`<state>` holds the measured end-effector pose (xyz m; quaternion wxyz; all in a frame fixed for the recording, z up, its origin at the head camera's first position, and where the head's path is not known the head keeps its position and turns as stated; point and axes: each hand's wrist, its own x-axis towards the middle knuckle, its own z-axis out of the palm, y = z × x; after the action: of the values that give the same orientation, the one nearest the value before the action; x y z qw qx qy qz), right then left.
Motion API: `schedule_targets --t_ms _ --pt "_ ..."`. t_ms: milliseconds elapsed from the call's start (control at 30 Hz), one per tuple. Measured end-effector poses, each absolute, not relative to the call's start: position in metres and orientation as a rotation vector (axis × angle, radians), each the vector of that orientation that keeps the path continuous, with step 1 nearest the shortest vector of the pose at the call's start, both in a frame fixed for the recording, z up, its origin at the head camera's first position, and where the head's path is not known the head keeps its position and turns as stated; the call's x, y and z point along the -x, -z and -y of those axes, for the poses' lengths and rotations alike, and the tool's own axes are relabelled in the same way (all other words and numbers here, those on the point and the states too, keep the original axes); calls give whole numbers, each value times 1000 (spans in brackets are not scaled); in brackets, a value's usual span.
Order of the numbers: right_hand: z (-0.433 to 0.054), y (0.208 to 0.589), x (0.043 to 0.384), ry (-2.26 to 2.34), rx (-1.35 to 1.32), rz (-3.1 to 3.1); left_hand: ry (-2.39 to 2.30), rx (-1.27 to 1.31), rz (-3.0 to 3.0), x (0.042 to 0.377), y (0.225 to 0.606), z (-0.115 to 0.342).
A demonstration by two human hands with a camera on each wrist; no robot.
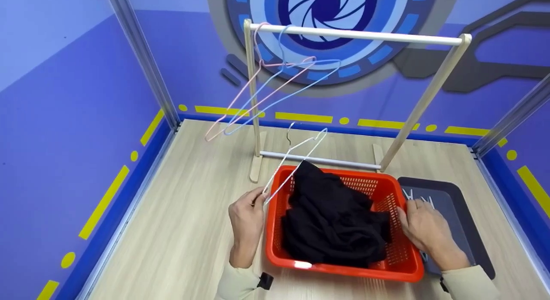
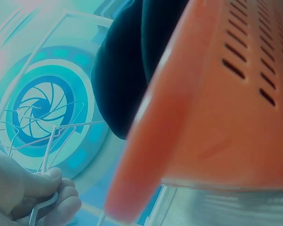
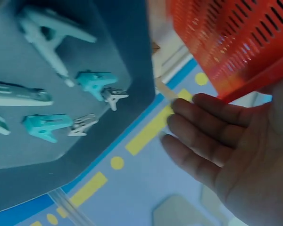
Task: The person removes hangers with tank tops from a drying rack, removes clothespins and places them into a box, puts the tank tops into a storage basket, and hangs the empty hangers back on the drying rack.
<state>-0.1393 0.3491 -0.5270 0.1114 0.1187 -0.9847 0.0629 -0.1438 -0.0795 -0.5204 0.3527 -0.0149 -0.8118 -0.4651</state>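
My left hand pinches one end of a white wire hanger, beside the left rim of a red plastic basket. The hanger's hook points away towards the rack. A crumpled black garment lies inside the basket, its far end reaching above the back rim. On the right, my right hand holds the basket's rim, thumb over the inner side. In the right wrist view its other fingers are loosely bent outside the basket, and the thumb is hidden behind the wall.
A rack with wooden posts and a white rail stands behind the basket. Hanging at its left end are a pink hanger and a blue hanger. Right of the basket, partly under my right hand, a dark grey tray holds several clips.
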Motion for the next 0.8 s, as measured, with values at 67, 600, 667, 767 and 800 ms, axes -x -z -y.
schedule_targets --t_ms 67,600,667,767,800 --pt "-350 530 139 -186 -344 2858 1202 39 2099 146 519 80" --pt "-352 536 138 -198 -294 2819 1215 50 2049 180 476 85" --pt "-351 535 138 -203 -275 2844 1215 58 2026 186 468 85" --pt "-350 535 138 -211 -262 2867 1229 69 2000 194 454 86" --pt "-350 535 138 -215 -260 2869 1238 71 1997 196 450 85"
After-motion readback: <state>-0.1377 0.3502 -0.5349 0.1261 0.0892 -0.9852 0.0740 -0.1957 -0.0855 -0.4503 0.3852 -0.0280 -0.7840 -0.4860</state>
